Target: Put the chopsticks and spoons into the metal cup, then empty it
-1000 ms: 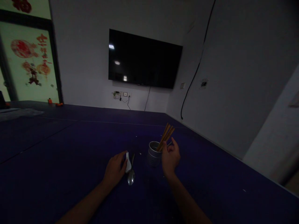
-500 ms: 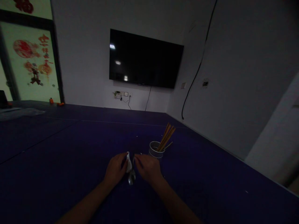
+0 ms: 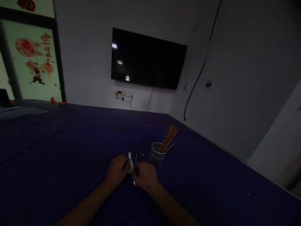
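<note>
A white soup spoon (image 3: 130, 166) lies on the table, its handle pointing away from me. My left hand (image 3: 118, 169) is closed at its left edge, fingertips on it. Just to the right is a metal spoon (image 3: 136, 158), whose handle end and a shiny bit of bowl show. My right hand (image 3: 146, 175) is closed over its middle and hides most of it. Right behind that hand stands a grey cup (image 3: 157, 160) with several wooden chopsticks (image 3: 169, 138) and a thinner stick leaning in it.
The dark purple table (image 3: 94, 138) reaches to the wall. Clear plastic wrapping (image 3: 22, 113) and small orange objects (image 3: 53, 99) lie at the far left. A television (image 3: 148, 59) hangs on the wall, and a black cable (image 3: 199, 72) runs down the right wall.
My right hand has moved down the metal spoon from its handle end toward its bowl, covering the bowl. More of the white spoon's handle shows now. The view has shifted slightly.
</note>
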Demonstrator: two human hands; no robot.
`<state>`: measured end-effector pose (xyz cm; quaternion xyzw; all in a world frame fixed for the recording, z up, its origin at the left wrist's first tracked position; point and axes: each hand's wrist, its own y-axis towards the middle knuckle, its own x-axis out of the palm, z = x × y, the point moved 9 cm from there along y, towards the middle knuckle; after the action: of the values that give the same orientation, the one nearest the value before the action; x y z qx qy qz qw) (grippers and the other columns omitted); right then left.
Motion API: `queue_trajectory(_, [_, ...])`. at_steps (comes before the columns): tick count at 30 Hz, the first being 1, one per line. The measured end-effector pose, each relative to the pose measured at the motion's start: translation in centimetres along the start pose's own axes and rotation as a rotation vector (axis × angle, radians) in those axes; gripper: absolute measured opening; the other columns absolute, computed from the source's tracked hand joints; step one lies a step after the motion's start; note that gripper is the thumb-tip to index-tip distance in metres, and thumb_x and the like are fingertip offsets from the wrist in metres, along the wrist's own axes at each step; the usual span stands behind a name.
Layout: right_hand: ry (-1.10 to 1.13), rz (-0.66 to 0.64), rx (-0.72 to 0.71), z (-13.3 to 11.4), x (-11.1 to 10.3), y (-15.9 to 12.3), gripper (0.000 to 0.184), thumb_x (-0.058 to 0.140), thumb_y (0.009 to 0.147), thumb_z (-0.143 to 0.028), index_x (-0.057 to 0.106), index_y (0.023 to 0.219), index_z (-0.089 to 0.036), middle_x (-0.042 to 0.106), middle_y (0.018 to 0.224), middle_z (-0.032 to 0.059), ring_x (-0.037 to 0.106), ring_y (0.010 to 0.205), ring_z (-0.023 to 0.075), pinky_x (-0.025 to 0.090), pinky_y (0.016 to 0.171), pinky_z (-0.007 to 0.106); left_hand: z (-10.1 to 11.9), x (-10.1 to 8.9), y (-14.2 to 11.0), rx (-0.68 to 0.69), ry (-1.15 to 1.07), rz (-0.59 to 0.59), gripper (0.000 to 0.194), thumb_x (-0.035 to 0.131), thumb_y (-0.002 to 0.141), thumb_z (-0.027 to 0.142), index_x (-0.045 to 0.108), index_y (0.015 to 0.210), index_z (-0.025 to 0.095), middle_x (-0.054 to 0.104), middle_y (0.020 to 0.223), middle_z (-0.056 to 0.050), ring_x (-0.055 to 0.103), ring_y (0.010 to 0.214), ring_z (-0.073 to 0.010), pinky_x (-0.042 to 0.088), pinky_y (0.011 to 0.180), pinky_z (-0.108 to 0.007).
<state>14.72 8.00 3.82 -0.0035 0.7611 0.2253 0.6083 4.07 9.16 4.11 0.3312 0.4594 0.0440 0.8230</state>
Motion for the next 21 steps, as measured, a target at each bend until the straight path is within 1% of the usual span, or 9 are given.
queue_trajectory(3, [-0.005,0.005,0.041,0.3,-0.2,0.1,0.022,0.053,0.072,-0.029,0.067,0.085,-0.018,0.067,0.084,0.0091,0.063,0.078,0.022,0.043,0.067,0.028,0.0,0.2,0.0,-0.01,0.007,-0.018,0.027,0.038,0.087,0.024,0.064,0.081,0.018,0.062,0.078,-0.006,0.059,0.075,-0.0176,0.044,0.068,-0.03])
queue_trajectory(7, [-0.046,-0.027,0.102,1.0,0.0,0.2,0.025,0.054,0.07,-0.025,0.066,0.09,-0.016,0.065,0.092,0.0101,0.062,0.084,0.0226,0.044,0.07,0.029,-0.1,0.3,0.0,-0.029,-0.008,-0.037,0.025,0.04,0.086,0.024,0.063,0.08,0.018,0.062,0.078,-0.006,0.058,0.076,-0.0179,0.044,0.069,-0.03])
queue_trajectory(12, [-0.085,-0.047,0.143,1.8,0.6,0.4,0.023,0.051,0.075,-0.019,0.064,0.094,-0.016,0.065,0.095,0.0105,0.06,0.091,0.023,0.043,0.075,0.029,-0.2,0.4,0.1,-0.04,-0.031,-0.042,0.024,0.041,0.085,0.023,0.063,0.08,0.018,0.063,0.079,-0.006,0.058,0.076,-0.0178,0.043,0.068,-0.029])
queue_trajectory(14, [-0.095,-0.043,0.148,2.0,0.8,0.5,0.023,0.047,0.078,-0.014,0.064,0.094,-0.016,0.066,0.094,0.0104,0.061,0.09,0.0221,0.043,0.074,0.028,-0.2,0.5,0.1,-0.037,-0.031,-0.052,0.024,0.04,0.086,0.024,0.063,0.079,0.018,0.063,0.08,-0.006,0.058,0.076,-0.018,0.043,0.068,-0.029])
queue_trajectory(17, [-0.11,-0.037,0.182,2.4,0.9,0.6,0.029,0.041,0.08,-0.006,0.065,0.093,-0.015,0.067,0.09,0.0109,0.063,0.085,0.0204,0.043,0.071,0.027,-0.2,0.5,0.0,-0.045,-0.019,-0.064,0.027,0.038,0.087,0.025,0.063,0.08,0.017,0.063,0.081,-0.007,0.058,0.077,-0.0183,0.043,0.069,-0.03])
queue_trajectory(19, [-0.114,-0.036,0.197,2.5,0.9,0.6,0.029,0.041,0.08,-0.004,0.065,0.093,-0.015,0.067,0.089,0.0113,0.063,0.082,0.0202,0.044,0.069,0.027,-0.2,0.5,0.0,-0.047,-0.012,-0.07,0.028,0.038,0.087,0.026,0.063,0.081,0.018,0.063,0.08,-0.006,0.058,0.078,-0.0185,0.042,0.069,-0.03])
queue_trajectory(21, [-0.107,-0.019,0.19,2.4,0.7,0.6,0.03,0.042,0.08,-0.006,0.063,0.099,-0.015,0.066,0.091,0.0111,0.064,0.08,0.0197,0.044,0.067,0.026,-0.1,0.5,0.0,-0.041,-0.013,-0.079,0.028,0.038,0.087,0.027,0.063,0.082,0.018,0.063,0.081,-0.006,0.058,0.079,-0.0186,0.042,0.07,-0.03])
